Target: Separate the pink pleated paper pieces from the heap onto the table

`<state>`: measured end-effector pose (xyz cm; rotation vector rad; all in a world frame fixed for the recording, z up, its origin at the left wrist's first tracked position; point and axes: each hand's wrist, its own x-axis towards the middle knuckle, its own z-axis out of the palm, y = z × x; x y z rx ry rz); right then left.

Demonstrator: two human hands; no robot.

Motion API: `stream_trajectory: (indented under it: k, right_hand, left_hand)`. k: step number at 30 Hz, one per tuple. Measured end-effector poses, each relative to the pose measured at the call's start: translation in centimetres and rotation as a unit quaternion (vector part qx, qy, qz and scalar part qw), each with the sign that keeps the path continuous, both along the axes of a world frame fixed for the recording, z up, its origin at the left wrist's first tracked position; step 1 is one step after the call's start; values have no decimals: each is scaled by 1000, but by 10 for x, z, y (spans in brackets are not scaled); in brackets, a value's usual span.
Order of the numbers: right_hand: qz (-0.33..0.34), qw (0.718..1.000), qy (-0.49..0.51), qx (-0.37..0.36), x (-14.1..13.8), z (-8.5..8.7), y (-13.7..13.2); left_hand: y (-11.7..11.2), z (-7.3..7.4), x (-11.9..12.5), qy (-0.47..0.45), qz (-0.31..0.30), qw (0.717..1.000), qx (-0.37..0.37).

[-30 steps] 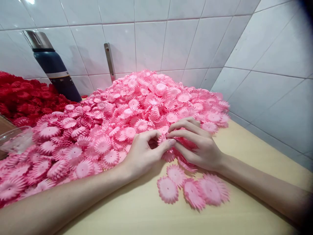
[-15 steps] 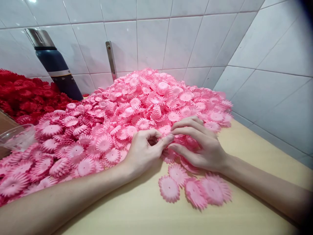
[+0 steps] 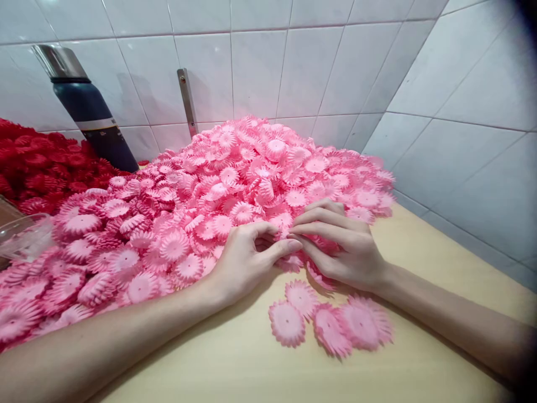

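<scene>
My left hand (image 3: 247, 260) is closed, its thumb laid toward the curled index finger at the front edge of the pink pile. Anything inside its grip is hidden. My right hand (image 3: 344, 246) meets it from the right, thumb and index fingertips drawn together at the left thumb's tip. What those fingertips hold, if anything, cannot be made out. A scallop-edged pink petal disc (image 3: 289, 262) shows just under the left thumb. Another pink disc (image 3: 319, 278) lies partly beneath the right hand. Closer to me, several loose pink petal discs (image 3: 287, 323) rest on the table.
A large heap of pink petal discs (image 3: 176, 246) spreads over the pale table (image 3: 218, 358) against the tiled wall (image 3: 260, 67). At left are a red heap (image 3: 46, 168), a dark blue bottle (image 3: 86, 106) and a clear plastic cup (image 3: 27, 238). A metal bracket (image 3: 187, 101) is fixed to the wall.
My right thumb and index finger have closed together beside the left thumb. The view has shifted slightly; the loose discs lie as before.
</scene>
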<state>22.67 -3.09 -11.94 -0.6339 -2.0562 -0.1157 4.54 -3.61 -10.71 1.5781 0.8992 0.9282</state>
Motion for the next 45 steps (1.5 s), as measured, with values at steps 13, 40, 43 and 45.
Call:
stream_trajectory:
  k: [13, 40, 43, 45]
  right_hand:
    - [-87, 994, 58, 2, 0, 1, -1]
    - [-129, 989, 57, -41, 5, 0, 0]
    - [-98, 995, -5, -11, 2, 0, -1]
    - [-94, 995, -20, 3, 1, 0, -1]
  left_hand:
    - [-2, 7, 4, -97, 24, 995, -20]
    - [-4, 2, 3, -155, 89, 983, -36]
    - [-5, 4, 3, -120, 75, 989, -45]
    - [-4, 4, 3, -110, 64, 990, -52]
